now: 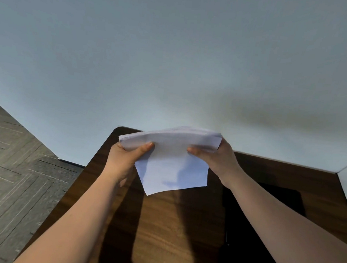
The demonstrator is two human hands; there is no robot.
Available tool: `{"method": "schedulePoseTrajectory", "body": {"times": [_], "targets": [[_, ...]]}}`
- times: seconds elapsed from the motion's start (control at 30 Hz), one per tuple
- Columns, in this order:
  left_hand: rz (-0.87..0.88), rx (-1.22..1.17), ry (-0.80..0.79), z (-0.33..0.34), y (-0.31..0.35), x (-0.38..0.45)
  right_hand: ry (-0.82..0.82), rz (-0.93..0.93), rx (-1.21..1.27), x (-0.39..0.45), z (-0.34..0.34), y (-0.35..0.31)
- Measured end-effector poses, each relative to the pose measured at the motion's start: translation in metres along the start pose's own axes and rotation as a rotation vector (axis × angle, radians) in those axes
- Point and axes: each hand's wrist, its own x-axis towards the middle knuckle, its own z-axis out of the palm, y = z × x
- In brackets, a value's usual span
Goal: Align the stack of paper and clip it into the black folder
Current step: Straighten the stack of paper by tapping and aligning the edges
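aligning step, by my judgement: the left hand [123,158] and right hand [217,161] each grasp a side of the uneven white paper stack [172,162], held above the brown wooden table [161,233]. next it likely needs tapping square, then carrying right to the flat black folder [264,230].

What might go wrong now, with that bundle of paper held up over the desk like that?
Two risks stand out. The stack of paper is held only at its top corners by the left hand and right hand, and its lower part hangs free, so sheets might slip out. The top edges look fanned, so clipping now could leave pages crooked. The black folder lies off to the right on the table, mostly in shadow.
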Motion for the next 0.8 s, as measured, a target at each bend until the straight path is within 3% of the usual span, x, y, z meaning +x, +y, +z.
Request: {"method": "schedulePoseTrajectory", "body": {"times": [0.13,0.23,0.6,0.8], "targets": [[-0.061,0.150,-0.116,-0.005,-0.019,-0.002,-0.096,0.065,-0.128,0.000,-0.009,0.016],[-0.096,0.231,-0.114,-0.007,-0.028,0.000,-0.103,0.050,-0.188,0.001,-0.011,0.019],[-0.101,0.077,-0.034,0.021,0.002,0.007,-0.028,0.036,0.042,0.004,-0.022,-0.006],[-0.244,0.046,-0.121,0.058,-0.008,0.008,-0.091,0.155,0.090,0.000,-0.062,0.007]]}}
